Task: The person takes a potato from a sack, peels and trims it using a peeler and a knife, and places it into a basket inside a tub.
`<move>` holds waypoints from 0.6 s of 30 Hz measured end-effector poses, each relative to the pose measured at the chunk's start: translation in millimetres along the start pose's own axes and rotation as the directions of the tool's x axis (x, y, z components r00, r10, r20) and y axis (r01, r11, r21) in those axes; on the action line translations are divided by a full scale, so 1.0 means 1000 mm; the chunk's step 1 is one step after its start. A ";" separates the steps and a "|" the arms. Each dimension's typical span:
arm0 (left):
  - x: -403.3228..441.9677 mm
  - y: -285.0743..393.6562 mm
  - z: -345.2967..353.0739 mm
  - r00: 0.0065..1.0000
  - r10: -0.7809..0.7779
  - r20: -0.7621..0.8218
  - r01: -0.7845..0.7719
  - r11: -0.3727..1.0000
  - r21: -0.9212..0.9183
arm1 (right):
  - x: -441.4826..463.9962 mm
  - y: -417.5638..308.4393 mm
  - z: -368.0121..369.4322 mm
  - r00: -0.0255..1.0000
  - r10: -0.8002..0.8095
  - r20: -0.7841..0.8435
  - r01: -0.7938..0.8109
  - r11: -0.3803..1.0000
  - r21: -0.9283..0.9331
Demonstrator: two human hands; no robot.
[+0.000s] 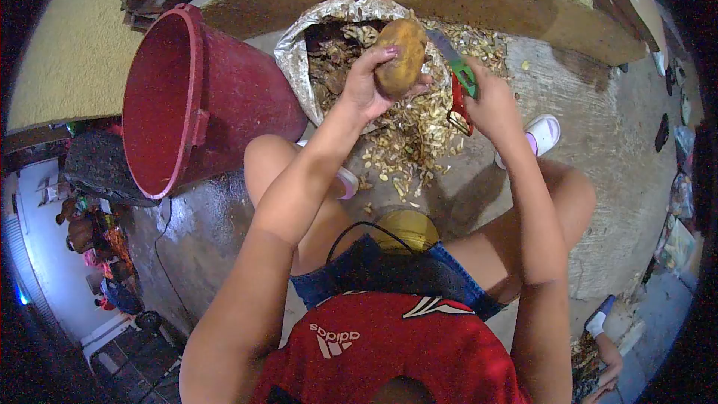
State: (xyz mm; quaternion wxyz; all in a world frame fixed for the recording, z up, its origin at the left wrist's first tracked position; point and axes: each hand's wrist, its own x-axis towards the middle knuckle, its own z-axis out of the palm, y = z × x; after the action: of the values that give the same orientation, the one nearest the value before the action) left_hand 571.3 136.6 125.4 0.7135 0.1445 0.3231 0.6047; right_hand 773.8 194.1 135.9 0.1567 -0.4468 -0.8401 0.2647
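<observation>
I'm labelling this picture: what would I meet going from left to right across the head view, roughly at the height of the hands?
Red bucket → yellow-brown produce item → green-handled knife → right hand → dark item on the floor.

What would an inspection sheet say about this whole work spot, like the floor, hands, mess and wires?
Surface: concrete floor, shiny in places on the left.
Job's things: yellow-brown produce, knife with green handle, open white sack.
Clutter: pale scraps scattered across the floor by the sack.
Hands: left hand holds the produce; right hand grips the knife.
Cables: thin dark line on the floor, perhaps a cord.
Surroundings: big red bucket left of the sack; low wall beyond.
</observation>
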 end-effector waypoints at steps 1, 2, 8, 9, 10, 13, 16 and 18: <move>0.002 -0.001 0.000 1.000 -0.002 0.011 0.002 0.999 -0.039 | 0.000 -0.001 0.002 1.000 -0.004 -0.001 0.004 0.999 -0.035; 0.003 -0.001 0.000 1.000 -0.003 0.022 0.005 0.997 -0.077 | 0.000 -0.003 0.003 1.000 -0.008 -0.001 0.008 0.998 -0.069; 0.007 0.002 -0.001 0.990 -0.071 -0.119 0.068 0.997 -0.034 | -0.002 -0.020 0.015 0.995 0.006 -0.100 -0.027 0.978 -0.209; 0.007 0.002 -0.002 0.988 -0.065 -0.137 0.062 0.998 -0.030 | -0.001 -0.019 0.017 0.993 -0.019 -0.115 -0.006 0.977 -0.212; 0.007 0.002 -0.003 0.986 -0.058 -0.154 0.055 0.998 -0.026 | -0.001 -0.018 0.021 0.990 -0.044 -0.130 0.015 0.976 -0.216; 0.006 0.004 -0.005 0.967 -0.051 -0.249 0.053 0.999 0.003 | -0.001 -0.024 0.025 0.995 -0.043 -0.095 0.026 0.984 -0.177; 0.005 0.006 -0.005 0.955 -0.051 -0.291 0.051 0.999 -0.006 | -0.002 -0.030 0.024 0.998 -0.048 -0.045 0.043 0.993 -0.112; 0.003 0.007 -0.002 0.949 -0.038 -0.312 0.038 0.999 -0.004 | -0.003 -0.032 0.023 0.996 -0.085 -0.035 0.081 0.992 -0.096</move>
State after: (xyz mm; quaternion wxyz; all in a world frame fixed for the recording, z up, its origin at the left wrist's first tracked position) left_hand 565.1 140.5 127.4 0.6648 0.0418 0.4353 0.6057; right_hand 742.8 170.0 135.8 0.1627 -0.4235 -0.8662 0.2092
